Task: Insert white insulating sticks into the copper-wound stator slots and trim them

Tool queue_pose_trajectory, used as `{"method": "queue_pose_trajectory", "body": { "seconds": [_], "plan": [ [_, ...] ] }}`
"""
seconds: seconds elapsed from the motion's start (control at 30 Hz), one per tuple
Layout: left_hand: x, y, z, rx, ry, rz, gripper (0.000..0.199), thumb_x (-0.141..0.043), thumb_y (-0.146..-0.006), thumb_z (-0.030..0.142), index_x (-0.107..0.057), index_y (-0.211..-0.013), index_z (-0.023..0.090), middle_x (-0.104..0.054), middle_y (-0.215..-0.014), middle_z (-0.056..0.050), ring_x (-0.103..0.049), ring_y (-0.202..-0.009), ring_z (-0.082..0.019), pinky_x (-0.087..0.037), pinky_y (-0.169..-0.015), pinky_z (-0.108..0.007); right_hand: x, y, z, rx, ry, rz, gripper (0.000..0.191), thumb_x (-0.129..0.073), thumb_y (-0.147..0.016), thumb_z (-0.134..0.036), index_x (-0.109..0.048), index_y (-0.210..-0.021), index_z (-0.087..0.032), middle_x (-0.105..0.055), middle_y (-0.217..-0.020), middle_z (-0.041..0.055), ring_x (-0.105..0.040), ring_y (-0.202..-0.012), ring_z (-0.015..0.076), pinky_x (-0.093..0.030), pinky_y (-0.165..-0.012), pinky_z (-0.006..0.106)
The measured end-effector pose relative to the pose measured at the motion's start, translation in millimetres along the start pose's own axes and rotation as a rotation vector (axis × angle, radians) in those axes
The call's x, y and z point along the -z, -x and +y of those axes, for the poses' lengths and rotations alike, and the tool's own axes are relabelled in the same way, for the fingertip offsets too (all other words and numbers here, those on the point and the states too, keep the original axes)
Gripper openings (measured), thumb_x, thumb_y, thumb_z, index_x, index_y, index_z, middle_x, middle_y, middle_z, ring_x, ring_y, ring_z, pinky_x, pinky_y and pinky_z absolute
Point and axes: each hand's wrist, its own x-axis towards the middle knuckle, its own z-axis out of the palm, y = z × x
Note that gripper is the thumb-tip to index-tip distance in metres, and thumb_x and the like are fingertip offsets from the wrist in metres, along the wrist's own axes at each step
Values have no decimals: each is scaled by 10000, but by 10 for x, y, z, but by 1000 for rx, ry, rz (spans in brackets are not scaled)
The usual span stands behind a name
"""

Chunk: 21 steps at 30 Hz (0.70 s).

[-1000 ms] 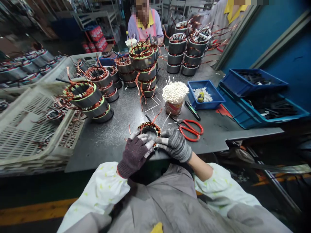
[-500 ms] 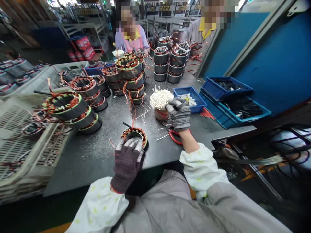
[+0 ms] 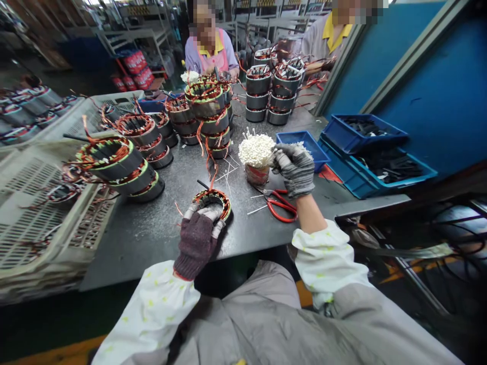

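My left hand [image 3: 197, 234], in a dark glove with pale taped fingertips, grips the near side of a motor stator [image 3: 225, 198] with copper windings. The stator lies on the table with its opening upward. My right hand [image 3: 294, 166], in a grey glove, is just right of a bundle of thin white sticks with knobbed tops [image 3: 255, 150], held in a round container [image 3: 256, 175]. Its fingers are pinched together; whatever is between them cannot be made out. Red-handled pliers [image 3: 280, 207] lie below my right hand, beside loose white sticks [image 3: 257, 210].
Stacked stators [image 3: 131, 165] stand left and behind, others [image 3: 279, 94] at the back. A blue tray [image 3: 320, 154] with pale pieces and blue bins [image 3: 365, 175] with black pieces sit right. White crates [image 3: 34, 253] flank the left edge. Two people [image 3: 207, 48] work across the table.
My right hand has moved right, away from the white sticks' bundle, uncovering more of the pliers. My left hand stays on the stator. The camera view has shifted slightly.
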Motion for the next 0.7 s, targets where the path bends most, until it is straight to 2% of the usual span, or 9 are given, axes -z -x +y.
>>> {"method": "queue_pose_trajectory", "body": {
  "seconds": [0.1,0.2,0.27,0.33,0.4,0.43,0.53,0.63,0.7],
  "plan": [
    [17,0,0,3,37,-25,223,-613,-945,211,-625,-1168,216,-753,-1144,-64,-694,-1115,-232,-410,-1161,-508,55,15,-137,4,-169,90,217,-685,-865,-414,-681,-958,-219,-703,-796,-10,-615,-538,103,-504,-468,238],
    [53,-3,6,27,66,-78,241,-579,-958,213,-631,-1193,237,-741,-1189,-60,-672,-1178,-230,-382,-1182,-515,119,378,-384,41,-215,142,124,-674,-906,-360,-661,-964,-251,-715,-855,-1,-641,-573,119,-556,-534,278],
    [83,-3,8,43,84,-112,242,-562,-967,223,-636,-1197,236,-736,-1202,-61,-664,-1191,-232,-365,-1192,-520,161,771,-546,27,-146,-44,112,-600,-968,-347,-675,-968,-264,-734,-940,34,-703,-699,168,-598,-632,336],
    [109,-2,6,57,100,-149,231,-548,-972,240,-647,-1181,232,-742,-1173,-58,-672,-1159,-231,-355,-1197,-523,208,1178,-651,103,-70,-408,161,-560,-983,-314,-700,-926,-258,-744,-1014,68,-732,-841,209,-613,-731,371],
    [128,1,4,65,105,-186,233,-528,-976,255,-657,-1168,233,-749,-1129,-53,-673,-1138,-231,-349,-1198,-520,250,1512,-679,153,-28,-654,173,-543,-979,-263,-707,-926,-254,-749,-1057,82,-738,-922,213,-615,-789,361],
    [135,1,5,68,102,-200,235,-518,-978,259,-660,-1163,233,-750,-1111,-52,-670,-1138,-231,-348,-1198,-516,263,1638,-667,151,-21,-712,171,-537,-976,-235,-703,-941,-252,-751,-1061,83,-740,-933,204,-615,-801,345],
    [139,2,22,98,78,-197,215,-508,-986,264,-654,-1138,221,-750,-1093,-54,-661,-1154,-227,-341,-1203,-506,238,1832,-575,111,-28,-747,173,-517,-972,-182,-681,-967,-238,-756,-1019,80,-744,-899,174,-616,-793,300],
    [112,3,60,136,74,-153,167,-529,-986,270,-646,-1088,210,-755,-1083,-47,-669,-1145,-219,-351,-1201,-495,84,1804,-470,100,-47,-769,190,-506,-977,-195,-692,-956,-224,-759,-1020,88,-743,-893,169,-614,-802,291],
    [77,9,93,167,91,-111,141,-535,-990,267,-644,-1061,211,-759,-1072,-36,-682,-1124,-210,-354,-1202,-491,-76,1725,-416,69,-80,-727,194,-520,-974,-232,-711,-943,-221,-763,-1065,94,-742,-935,180,-611,-836,310]
  ]
}}
